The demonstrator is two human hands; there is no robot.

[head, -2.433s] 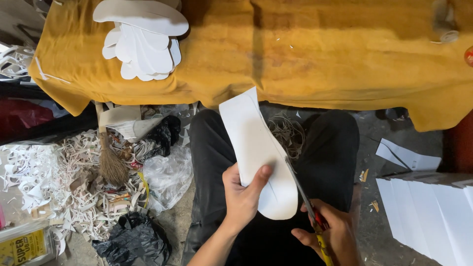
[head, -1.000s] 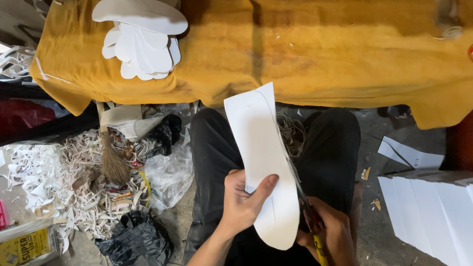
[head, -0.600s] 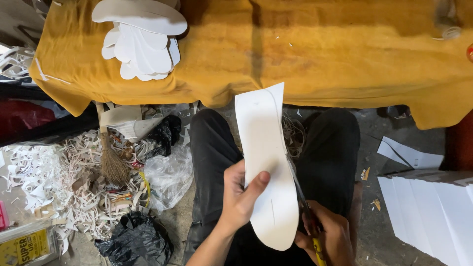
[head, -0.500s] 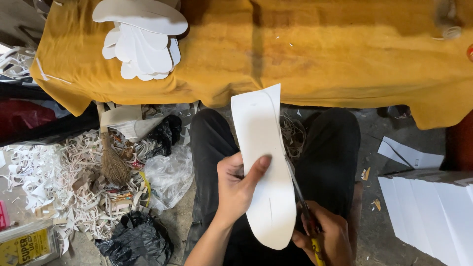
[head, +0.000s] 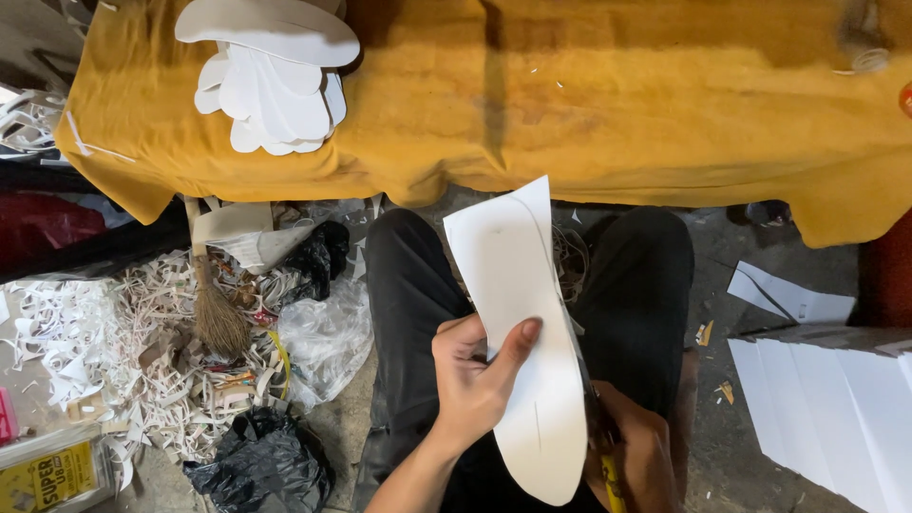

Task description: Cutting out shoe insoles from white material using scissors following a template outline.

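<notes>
We see the white sole-shaped sheet (head: 518, 332) held over the lap, our left hand (head: 472, 385) pinching its edge. Our right hand (head: 636, 456) grips yellow-handled scissors (head: 594, 418) along its right side. Cut soles (head: 271, 76) lie stacked on the yellow-covered surface (head: 617, 104).

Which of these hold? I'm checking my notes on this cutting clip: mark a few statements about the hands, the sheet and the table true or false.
1. The left hand holds the white sheet. True.
2. The right hand is empty. False: it grips scissors at the sheet's edge.
3. Cut white shapes lie on the yellow cloth. True.
4. The small broom lies on the cloth. False: it lies on the floor among paper scraps.
</notes>
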